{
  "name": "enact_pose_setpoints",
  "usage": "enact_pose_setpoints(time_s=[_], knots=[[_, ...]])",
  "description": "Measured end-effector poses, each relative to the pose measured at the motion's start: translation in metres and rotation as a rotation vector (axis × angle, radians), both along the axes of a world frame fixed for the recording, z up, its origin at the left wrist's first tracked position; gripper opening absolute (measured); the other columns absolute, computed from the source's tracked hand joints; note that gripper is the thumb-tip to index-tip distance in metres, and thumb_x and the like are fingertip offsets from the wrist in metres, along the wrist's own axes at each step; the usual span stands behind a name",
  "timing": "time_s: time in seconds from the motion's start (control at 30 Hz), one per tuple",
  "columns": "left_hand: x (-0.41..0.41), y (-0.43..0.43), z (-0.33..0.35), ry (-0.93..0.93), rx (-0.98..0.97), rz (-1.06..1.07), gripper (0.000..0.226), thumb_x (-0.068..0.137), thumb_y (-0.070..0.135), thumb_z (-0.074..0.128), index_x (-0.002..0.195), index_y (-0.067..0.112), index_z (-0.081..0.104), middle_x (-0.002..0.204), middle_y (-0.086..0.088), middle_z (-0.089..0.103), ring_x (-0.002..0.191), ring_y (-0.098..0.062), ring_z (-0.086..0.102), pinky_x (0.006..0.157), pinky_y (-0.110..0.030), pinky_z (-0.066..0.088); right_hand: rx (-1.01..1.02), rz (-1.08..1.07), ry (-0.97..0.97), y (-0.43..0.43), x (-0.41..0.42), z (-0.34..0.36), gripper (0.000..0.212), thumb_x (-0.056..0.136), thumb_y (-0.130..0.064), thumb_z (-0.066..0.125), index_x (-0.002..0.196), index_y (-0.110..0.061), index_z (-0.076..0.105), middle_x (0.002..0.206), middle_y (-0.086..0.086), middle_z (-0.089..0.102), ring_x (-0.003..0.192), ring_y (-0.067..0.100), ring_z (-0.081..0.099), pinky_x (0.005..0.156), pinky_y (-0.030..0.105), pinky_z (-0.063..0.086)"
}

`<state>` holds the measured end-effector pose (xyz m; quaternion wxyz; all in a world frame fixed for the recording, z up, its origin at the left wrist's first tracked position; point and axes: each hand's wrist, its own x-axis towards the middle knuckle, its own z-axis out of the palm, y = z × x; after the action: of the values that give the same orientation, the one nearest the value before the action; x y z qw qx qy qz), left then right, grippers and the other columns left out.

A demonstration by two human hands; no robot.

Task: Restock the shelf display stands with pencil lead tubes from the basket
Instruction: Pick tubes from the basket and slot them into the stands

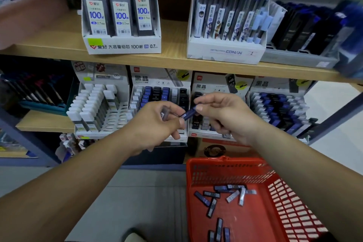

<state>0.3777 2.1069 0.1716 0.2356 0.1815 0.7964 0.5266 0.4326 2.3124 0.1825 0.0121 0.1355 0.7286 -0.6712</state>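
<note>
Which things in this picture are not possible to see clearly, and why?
Head view: how many tubes the left hand holds; its fingers cover all but a grey tube end.
Head view: free slots in the stand behind; the right hand and its blue tube cover them.
Head view: the basket is cut off by the bottom edge.
Head view: print on the blue tube is too small.

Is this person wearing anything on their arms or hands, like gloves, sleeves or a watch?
No. The left hand and the right hand are bare: no gloves, no ring in view. Both forearms are uncovered as far as the picture's edge, with no sleeve, watch or bracelet showing.
</note>
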Motion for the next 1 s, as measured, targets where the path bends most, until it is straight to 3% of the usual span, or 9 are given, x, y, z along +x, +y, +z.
enact_pose_setpoints(time_s=[0.1, 0.17, 0.27, 0.43, 0.53, 0.6, 0.67, 0.83, 1.0], knots=[[0.004, 0.016, 0.006, -0.111, 0.067, -0.055, 0.016, 0.108, 0.021, 0.054, 0.119, 0.015, 0.064, 0.094, -0.005, 0.080, 0.054, -0.013, 0.067, 0.036, -0.022, 0.036, 0.002, -0.046, 0.007, 0.019, 0.008, 0.002, 0.014, 0.094, -0.012, 0.073, 0.105, -0.003, 0.072, 0.070, 0.007, 0.071, 0.037, 0.013, 0.037, 0.040, 0.019, 0.019], [0.005, 0.027, 0.007, -0.180, 0.080, -0.074, 0.020, 0.110, 0.029, 0.050, 0.119, 0.016, 0.061, 0.093, -0.011, 0.080, 0.059, -0.018, 0.070, 0.039, -0.023, 0.039, 0.032, -0.092, 0.013, 0.030, 0.010, 0.003, 0.016, 0.096, -0.015, 0.071, 0.102, 0.000, 0.071, 0.070, 0.009, 0.073, 0.037, 0.014, 0.036, 0.040, 0.019, 0.019], [0.000, 0.040, 0.004, -0.223, 0.007, -0.062, 0.042, 0.108, 0.050, 0.042, 0.116, 0.011, 0.058, 0.087, -0.018, 0.078, 0.065, -0.029, 0.072, 0.048, -0.031, 0.052, 0.046, -0.180, -0.002, 0.049, 0.011, 0.003, 0.015, 0.097, -0.014, 0.070, 0.099, 0.001, 0.070, 0.089, 0.020, 0.075, 0.040, 0.016, 0.036, 0.041, 0.021, 0.019], [-0.002, 0.057, 0.001, -0.277, -0.072, -0.059, 0.067, 0.105, 0.063, 0.033, 0.108, 0.003, 0.062, 0.080, -0.023, 0.075, 0.071, -0.037, 0.076, 0.058, -0.038, 0.059, 0.155, -0.286, -0.032, 0.077, 0.017, 0.001, 0.009, 0.096, -0.016, 0.073, 0.096, -0.007, 0.070, 0.088, 0.019, 0.076, 0.043, 0.016, 0.040, 0.039, 0.022, 0.027], [-0.005, 0.069, 0.000, -0.267, -0.042, -0.002, 0.069, 0.100, 0.069, 0.038, 0.109, 0.005, 0.062, 0.062, -0.012, 0.064, 0.057, -0.030, 0.068, 0.052, -0.033, 0.053, 0.262, -0.324, -0.006, 0.090, 0.017, 0.001, 0.009, 0.096, -0.018, 0.073, 0.097, -0.009, 0.071, 0.084, 0.014, 0.077, 0.041, 0.010, 0.047, 0.039, 0.022, 0.034], [-0.009, 0.076, -0.001, -0.240, -0.028, 0.052, 0.071, 0.099, 0.073, 0.037, 0.109, 0.007, 0.063, 0.054, -0.004, 0.048, 0.044, -0.020, 0.046, 0.042, -0.026, 0.035, 0.320, -0.328, 0.028, 0.097, 0.017, 0.000, 0.009, 0.097, -0.016, 0.071, 0.099, -0.007, 0.071, 0.088, 0.014, 0.076, 0.040, 0.000, 0.052, 0.039, 0.019, 0.038], [-0.012, 0.083, -0.002, -0.293, 0.016, 0.106, 0.066, 0.103, 0.068, 0.036, 0.106, 0.008, 0.064, 0.054, -0.001, 0.040, 0.042, -0.016, 0.032, 0.040, -0.023, 0.025, 0.354, -0.320, 0.041, 0.101, 0.017, -0.004, 0.009, 0.099, -0.014, 0.069, 0.100, -0.006, 0.071, 0.090, 0.016, 0.075, 0.039, -0.002, 0.052, 0.039, 0.019, 0.039], [-0.011, 0.095, -0.003, -0.361, 0.051, 0.089, 0.032, 0.103, 0.031, 0.039, 0.101, 0.008, 0.062, 0.057, -0.004, 0.044, 0.043, -0.018, 0.033, 0.042, -0.023, 0.025, 0.427, -0.304, 0.015, 0.109, 0.016, -0.012, 0.005, 0.095, -0.016, 0.073, 0.092, -0.013, 0.072, 0.090, 0.019, 0.074, 0.046, 0.006, 0.053, 0.041, 0.022, 0.043], [-0.005, 0.104, 0.002, -0.513, 0.206, -0.002, 0.027, 0.108, 0.023, 0.045, 0.107, 0.007, 0.066, 0.079, -0.014, 0.068, 0.069, -0.028, 0.071, 0.056, -0.036, 0.055, 0.270, -0.252, -0.011, 0.111, 0.024, -0.012, 0.008, 0.095, -0.013, 0.073, 0.096, -0.005, 0.072, 0.091, 0.019, 0.075, 0.038, 0.011, 0.045, 0.037, 0.018, 0.035]])
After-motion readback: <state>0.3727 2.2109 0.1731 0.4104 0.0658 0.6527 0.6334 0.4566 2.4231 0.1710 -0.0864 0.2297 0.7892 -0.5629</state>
